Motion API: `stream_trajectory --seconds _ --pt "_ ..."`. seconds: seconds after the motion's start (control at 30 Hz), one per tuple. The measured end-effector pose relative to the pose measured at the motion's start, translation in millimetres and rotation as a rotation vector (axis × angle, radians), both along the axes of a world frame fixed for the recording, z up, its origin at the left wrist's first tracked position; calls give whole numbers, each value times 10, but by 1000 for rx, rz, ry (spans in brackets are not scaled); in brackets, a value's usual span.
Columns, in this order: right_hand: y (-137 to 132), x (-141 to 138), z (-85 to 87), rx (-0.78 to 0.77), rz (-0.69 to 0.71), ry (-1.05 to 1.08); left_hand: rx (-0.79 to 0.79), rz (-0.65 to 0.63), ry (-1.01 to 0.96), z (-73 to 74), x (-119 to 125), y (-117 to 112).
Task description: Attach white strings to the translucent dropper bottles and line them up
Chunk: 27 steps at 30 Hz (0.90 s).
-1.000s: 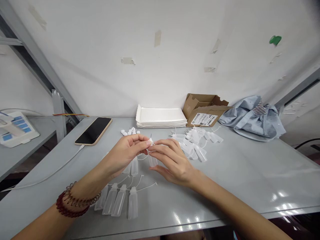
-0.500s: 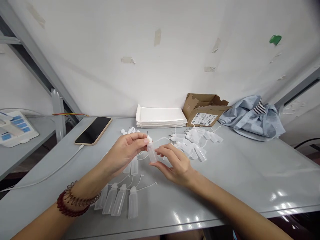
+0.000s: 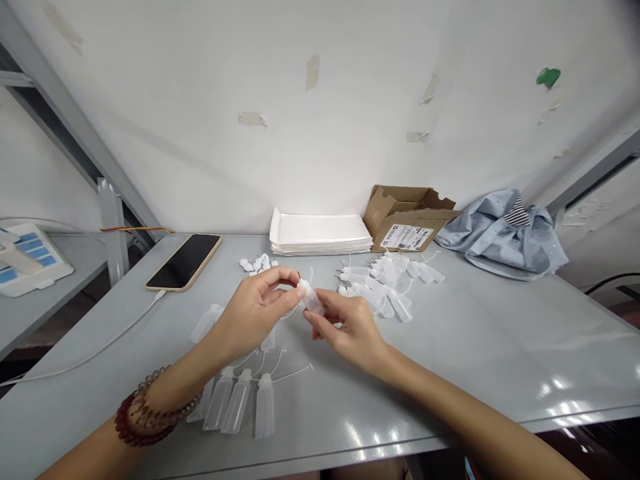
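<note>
Between my hands is a small translucent plastic squeeze bottle (image 3: 313, 302), tilted, with a white needle-tip cap on its neck. My left hand (image 3: 265, 303) pinches the cap end between thumb and fingers. The bottle's body is gripped by my right hand (image 3: 350, 323). Several uncapped bottles (image 3: 231, 403) with thin strap tails lie near the table's front, partly under my left forearm. Behind my left hand sits a small pile of white caps (image 3: 257, 264). To the right of the bottle lies a heap of capped bottles (image 3: 387, 283).
A phone (image 3: 184, 263) on a white charging cable (image 3: 110, 343) lies at the left. Along the wall stand a stack of white trays or envelopes (image 3: 320, 231), an open cardboard box (image 3: 410, 223) and a crumpled light-blue cloth (image 3: 505, 233). A metal frame post (image 3: 75, 117) rises at the left.
The bottle has turned and tilted further in my hands, and its strap now points upward. My right fingers have closed around its body; my left hand still pinches the cap.
</note>
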State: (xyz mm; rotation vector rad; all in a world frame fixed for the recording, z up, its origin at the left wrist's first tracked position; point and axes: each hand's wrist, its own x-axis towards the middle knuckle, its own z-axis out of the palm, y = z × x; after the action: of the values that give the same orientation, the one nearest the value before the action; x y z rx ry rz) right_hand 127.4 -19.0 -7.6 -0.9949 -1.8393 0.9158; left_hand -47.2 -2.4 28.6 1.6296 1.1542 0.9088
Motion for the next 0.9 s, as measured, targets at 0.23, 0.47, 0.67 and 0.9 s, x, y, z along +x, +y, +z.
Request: stream_trajectory --seconds 0.23,0.47,0.67,0.9 --pt "57 51 95 -824 566 549 8 -210 -20 27 -100 96" --pt "54 42 127 -789 561 523 40 -255 -2 28 -140 121" --pt "77 45 60 -782 568 492 -48 -286 -34 -26 -197 182" --pt "68 41 77 -732 517 414 -67 -225 -25 60 -239 154"
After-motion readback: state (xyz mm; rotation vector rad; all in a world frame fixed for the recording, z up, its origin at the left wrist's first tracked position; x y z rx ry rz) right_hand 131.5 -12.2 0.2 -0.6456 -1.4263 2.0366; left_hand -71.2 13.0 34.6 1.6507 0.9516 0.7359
